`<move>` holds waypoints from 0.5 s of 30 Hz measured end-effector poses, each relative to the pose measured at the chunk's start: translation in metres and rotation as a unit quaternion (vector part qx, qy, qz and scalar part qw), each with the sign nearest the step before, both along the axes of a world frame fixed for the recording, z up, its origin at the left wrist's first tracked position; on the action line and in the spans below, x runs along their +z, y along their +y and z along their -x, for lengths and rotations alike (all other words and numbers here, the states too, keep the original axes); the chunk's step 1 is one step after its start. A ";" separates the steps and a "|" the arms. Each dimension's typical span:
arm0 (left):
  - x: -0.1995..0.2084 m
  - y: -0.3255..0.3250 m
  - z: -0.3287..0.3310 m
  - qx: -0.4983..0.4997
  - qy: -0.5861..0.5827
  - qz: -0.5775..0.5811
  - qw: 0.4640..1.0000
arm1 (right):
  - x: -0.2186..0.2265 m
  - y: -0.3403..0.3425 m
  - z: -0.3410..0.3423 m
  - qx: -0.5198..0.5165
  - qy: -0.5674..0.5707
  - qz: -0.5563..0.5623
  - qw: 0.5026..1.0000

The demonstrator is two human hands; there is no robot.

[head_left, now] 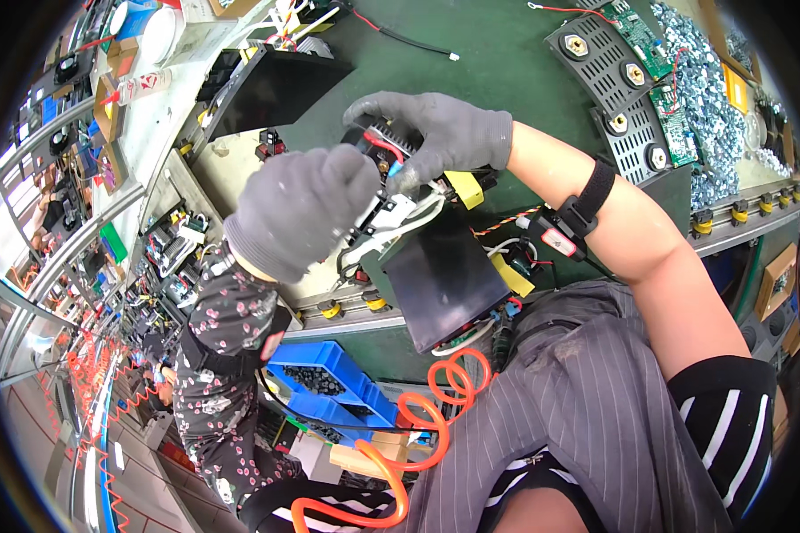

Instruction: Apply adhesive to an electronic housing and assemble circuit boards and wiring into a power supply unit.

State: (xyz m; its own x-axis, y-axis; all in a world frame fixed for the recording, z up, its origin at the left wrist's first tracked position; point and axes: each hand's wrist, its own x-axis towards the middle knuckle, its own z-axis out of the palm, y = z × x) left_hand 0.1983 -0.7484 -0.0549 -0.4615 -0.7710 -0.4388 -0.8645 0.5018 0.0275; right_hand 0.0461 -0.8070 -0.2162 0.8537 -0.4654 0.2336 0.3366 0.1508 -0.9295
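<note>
Both my hands wear grey gloves and meet over the bench, just past a black panel unit. My right hand (444, 133) curls its thumb and fingers round a small black finned part (398, 133) with a red wire and a blue sleeve. My left hand (302, 209) is closed beside that part; its fingertips are turned away, so what they grip is hidden. White cables (409, 222) run beneath the hands. Nearer me lies the glossy black panel (449, 275), with yellow tabs (511, 277) and a twisted orange wire (507, 220) at its right.
Another black panel (271, 93) leans at the far left. Slotted black plates (596, 62) with green circuit boards (640, 40) lie at the right by a heap of small metal parts (702, 98). Blue bins (329, 377) and a coiled orange hose (418, 426) sit below the bench edge.
</note>
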 end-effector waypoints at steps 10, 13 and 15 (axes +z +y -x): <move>-0.009 0.001 -0.012 0.172 0.209 0.039 0.962 | 0.033 -0.023 0.011 0.071 0.174 -0.105 0.977; 0.000 0.017 -0.015 0.160 0.180 0.109 0.964 | 0.021 -0.016 -0.011 0.010 0.088 0.074 0.993; -0.011 0.024 -0.009 0.153 0.062 0.134 0.977 | 0.006 -0.012 -0.016 0.009 0.106 0.067 0.992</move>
